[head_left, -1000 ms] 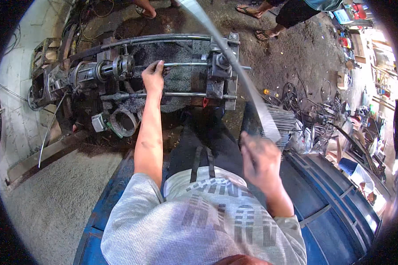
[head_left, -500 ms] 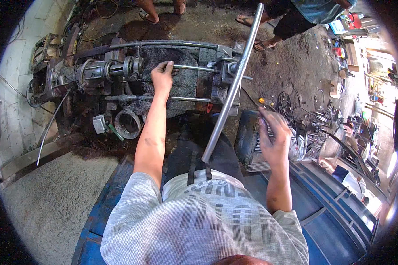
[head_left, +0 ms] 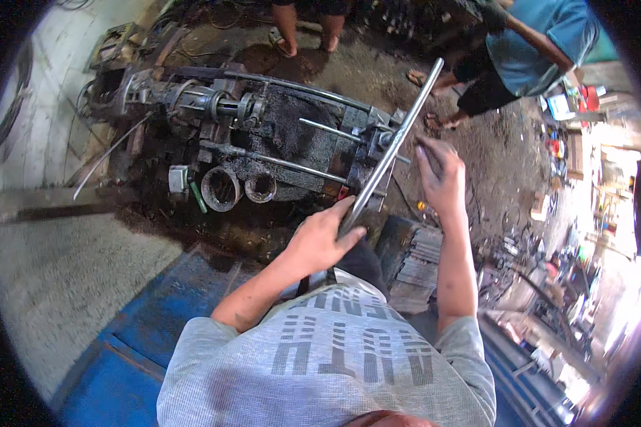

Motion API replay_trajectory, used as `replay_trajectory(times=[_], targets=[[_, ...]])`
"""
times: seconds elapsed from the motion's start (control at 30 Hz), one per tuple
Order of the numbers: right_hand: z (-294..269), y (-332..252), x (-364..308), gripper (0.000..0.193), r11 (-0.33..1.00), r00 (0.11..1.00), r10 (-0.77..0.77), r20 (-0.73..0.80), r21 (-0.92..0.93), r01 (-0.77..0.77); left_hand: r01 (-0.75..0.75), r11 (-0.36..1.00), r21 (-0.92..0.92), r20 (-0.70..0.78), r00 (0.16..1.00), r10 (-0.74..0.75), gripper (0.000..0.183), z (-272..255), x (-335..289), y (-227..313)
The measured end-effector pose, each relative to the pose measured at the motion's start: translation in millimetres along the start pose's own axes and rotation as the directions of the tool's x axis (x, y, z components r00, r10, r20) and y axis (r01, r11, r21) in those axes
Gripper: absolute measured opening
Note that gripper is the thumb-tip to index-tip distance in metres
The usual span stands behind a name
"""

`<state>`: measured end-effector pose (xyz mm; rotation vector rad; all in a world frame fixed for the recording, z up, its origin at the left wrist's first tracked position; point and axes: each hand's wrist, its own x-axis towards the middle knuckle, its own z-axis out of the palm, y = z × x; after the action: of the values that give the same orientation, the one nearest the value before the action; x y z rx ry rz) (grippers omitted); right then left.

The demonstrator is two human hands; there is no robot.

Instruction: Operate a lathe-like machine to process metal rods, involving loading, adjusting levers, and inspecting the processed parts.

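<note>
A long shiny metal pipe (head_left: 395,149) lies slantwise across a block at the right end of a greasy machine (head_left: 214,99). My left hand (head_left: 325,238) is closed round the pipe's near end, the thumb on one side and the fingers on the other. To the right of the pipe, my right hand (head_left: 445,176) is held up with nothing in it, its blackened fingers apart. A thin steel rod (head_left: 327,129) juts left from the block toward the machine's chuck (head_left: 249,110), its tip free. Two long rails run along the machine.
Two ring-shaped metal pieces, the larger a pipe collar (head_left: 221,188), stand before the machine beside a green-handled tool (head_left: 198,197). Stacked metal bars (head_left: 417,263) lie near my right forearm. Two people stand beyond the machine; one wears a blue shirt (head_left: 530,50). Scrap and tools clutter the right.
My left hand has left the thin rod and come back to the pipe's near end. My right hand has risen closer to the pipe. The view has shifted.
</note>
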<state>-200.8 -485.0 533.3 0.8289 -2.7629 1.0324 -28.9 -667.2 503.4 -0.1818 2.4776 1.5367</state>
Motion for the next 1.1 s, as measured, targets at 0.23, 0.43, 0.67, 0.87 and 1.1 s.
replay_trajectory(times=[0.23,0.43,0.67,0.87,1.1], targets=[[34,107,103,0.028,0.874,0.912,-0.314,0.265,-0.294,0.387,0.277,0.796,0.538,-0.239,0.956,-0.172,0.056,58,5,33],[40,110,131,0.036,0.850,0.874,-0.350,0.337,-0.277,0.447,0.481,0.661,0.576,-0.465,0.858,-0.218,0.035,69,15,24],[38,103,142,0.038,0.818,0.868,-0.193,0.457,-0.413,0.400,0.708,0.545,0.449,-0.571,0.697,-0.434,0.021,46,45,25],[34,111,129,0.041,0.845,0.904,-0.201,0.377,-0.401,0.355,0.658,0.551,0.513,-0.618,0.729,-0.295,0.020,32,49,-7],[18,112,97,0.045,0.864,0.888,0.007,0.460,-0.450,0.227,0.316,0.465,0.827,-0.462,0.853,0.242,0.005,-24,78,-55]])
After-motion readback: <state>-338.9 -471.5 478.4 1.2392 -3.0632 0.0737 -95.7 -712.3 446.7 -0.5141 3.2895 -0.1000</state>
